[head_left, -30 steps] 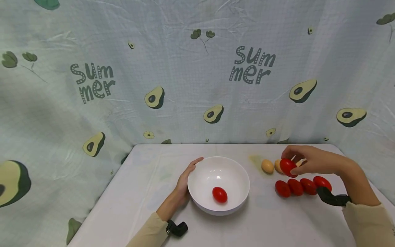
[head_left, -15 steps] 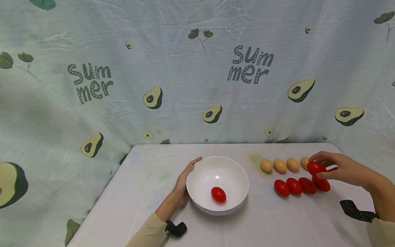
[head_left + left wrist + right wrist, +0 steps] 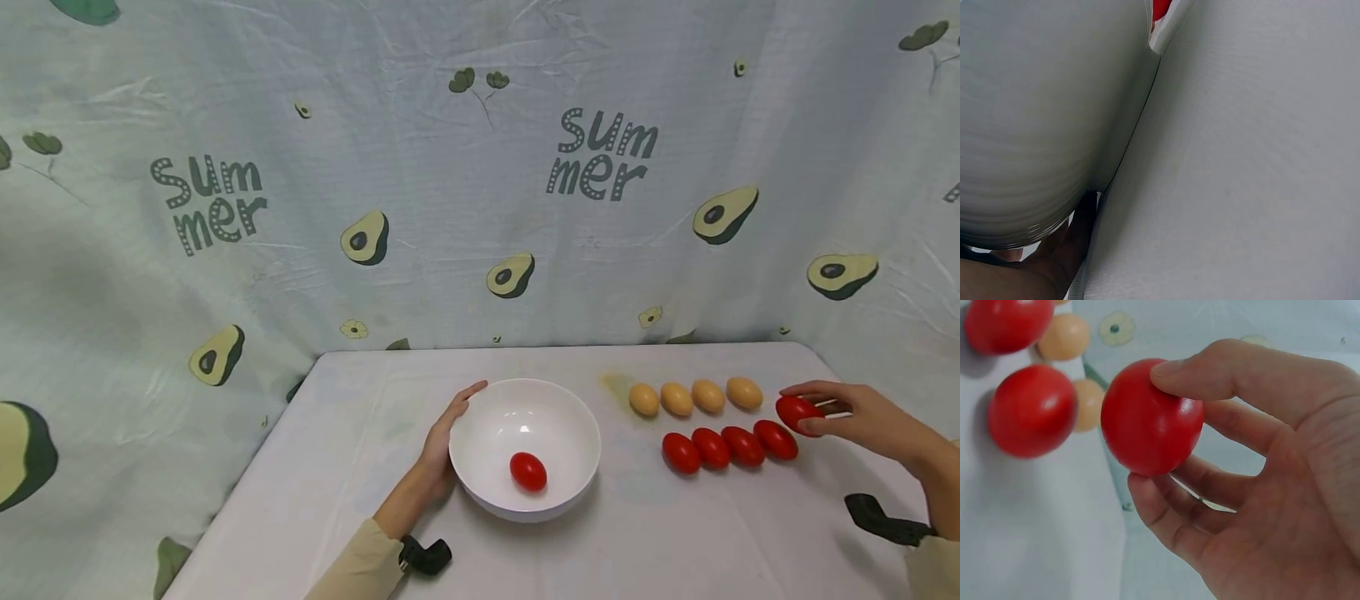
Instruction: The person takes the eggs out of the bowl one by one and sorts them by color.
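My left hand [image 3: 442,442] holds the outer left side of a white bowl [image 3: 525,510], its fingers around the wall. In the left wrist view, the bowl's side [image 3: 1041,112] hides much of this hand [image 3: 1047,265]. One red egg [image 3: 528,472] lies inside the bowl. At the right of the table, my right hand [image 3: 862,421] pinches another red egg [image 3: 798,412] between thumb and fingers. The right wrist view shows this egg [image 3: 1150,419] up close, the thumb pressed on its upper side. It is just beyond the right end of a row of red eggs [image 3: 743,446].
Several tan eggs [image 3: 707,397] lie in a second row behind the red ones. A white cloth covers the table [image 3: 360,442], with a yellowish stain [image 3: 617,386] left of the tan eggs. A curtain printed with avocados [image 3: 420,167] hangs behind the far edge.
My right hand has moved right with its red egg, past the rows, uncovering the tan eggs. The left hand and the bowl stay in place while the head view shifts slightly.
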`<move>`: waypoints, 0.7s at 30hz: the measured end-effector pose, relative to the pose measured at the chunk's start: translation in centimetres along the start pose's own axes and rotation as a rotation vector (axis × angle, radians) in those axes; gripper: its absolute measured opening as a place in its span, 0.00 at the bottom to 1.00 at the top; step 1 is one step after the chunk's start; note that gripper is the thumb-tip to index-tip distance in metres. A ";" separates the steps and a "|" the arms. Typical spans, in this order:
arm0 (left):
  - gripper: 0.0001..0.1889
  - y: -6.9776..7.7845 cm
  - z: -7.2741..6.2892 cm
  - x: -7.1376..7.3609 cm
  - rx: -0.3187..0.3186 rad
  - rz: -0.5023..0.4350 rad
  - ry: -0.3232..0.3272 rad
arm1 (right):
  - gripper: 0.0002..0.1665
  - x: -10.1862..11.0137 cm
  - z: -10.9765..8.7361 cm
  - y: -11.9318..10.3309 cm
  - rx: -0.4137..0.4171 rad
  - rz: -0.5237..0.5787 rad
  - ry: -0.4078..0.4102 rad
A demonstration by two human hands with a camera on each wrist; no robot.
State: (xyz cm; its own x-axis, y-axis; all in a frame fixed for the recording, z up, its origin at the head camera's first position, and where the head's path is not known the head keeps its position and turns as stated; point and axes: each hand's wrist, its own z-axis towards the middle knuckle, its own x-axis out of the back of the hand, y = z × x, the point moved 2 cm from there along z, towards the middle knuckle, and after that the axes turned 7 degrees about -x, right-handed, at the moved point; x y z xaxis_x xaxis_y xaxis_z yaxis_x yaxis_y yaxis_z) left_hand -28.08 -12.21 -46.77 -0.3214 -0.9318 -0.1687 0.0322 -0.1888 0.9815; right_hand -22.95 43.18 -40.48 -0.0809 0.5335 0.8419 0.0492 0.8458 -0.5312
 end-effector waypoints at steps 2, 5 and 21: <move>0.28 0.0 0.0 0.0 0.001 -0.006 0.002 | 0.32 0.1 0.0 0.4 -0.017 0.008 -0.001; 0.28 0.0 0.1 0.0 0.002 -0.003 0.002 | 0.33 0.0 0.0 1.0 -0.042 0.020 -0.010; 0.28 0.0 0.0 -0.1 0.002 0.020 0.000 | 0.32 -1.0 0.8 3.5 -0.114 0.070 -0.063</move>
State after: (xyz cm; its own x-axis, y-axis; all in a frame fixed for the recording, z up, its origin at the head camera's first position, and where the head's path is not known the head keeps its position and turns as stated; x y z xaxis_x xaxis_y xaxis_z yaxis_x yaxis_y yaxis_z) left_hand -28.03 -12.16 -46.77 -0.3206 -0.9355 -0.1486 0.0372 -0.1692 0.9849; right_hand -23.51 45.59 -43.28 -0.1358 0.5928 0.7938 0.1691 0.8033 -0.5710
